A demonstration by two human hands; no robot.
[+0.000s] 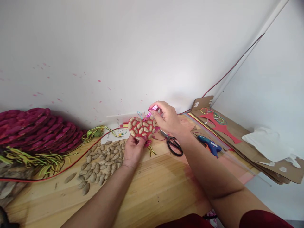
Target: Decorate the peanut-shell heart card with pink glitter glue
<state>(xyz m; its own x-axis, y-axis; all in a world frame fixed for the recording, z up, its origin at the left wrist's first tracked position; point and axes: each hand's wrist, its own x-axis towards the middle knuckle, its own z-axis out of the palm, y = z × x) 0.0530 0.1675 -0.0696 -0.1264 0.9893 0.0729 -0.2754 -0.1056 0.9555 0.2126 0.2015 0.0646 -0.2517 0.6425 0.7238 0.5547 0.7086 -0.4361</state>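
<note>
My left hand (134, 148) grips the lower edge of a red heart-shaped piece (140, 127) covered with peanuts in their shells. Its peanut side faces me, tilted up, and yellow strands hang below it. Above its top edge, my right hand (165, 115) pinches a shiny pink paintbrush-like stick or ribbon (151, 112), whose exact kind I cannot make out; its lower end touches the heart near the top. A thin light-blue loop (139, 114) stands up from the heart's top. Loose peanuts (102, 161) lie in a pile left of my left hand.
Black-handled scissors (174, 145) and a blue glue gun (209, 144) lie to the right. Cardboard sheets (256, 158) carry a red cutout (223, 129) and a white cloth or bag (266, 142). Stacked magenta pieces (42, 129) with yellow-green strands stand left. A red cord (78, 158) crosses the table.
</note>
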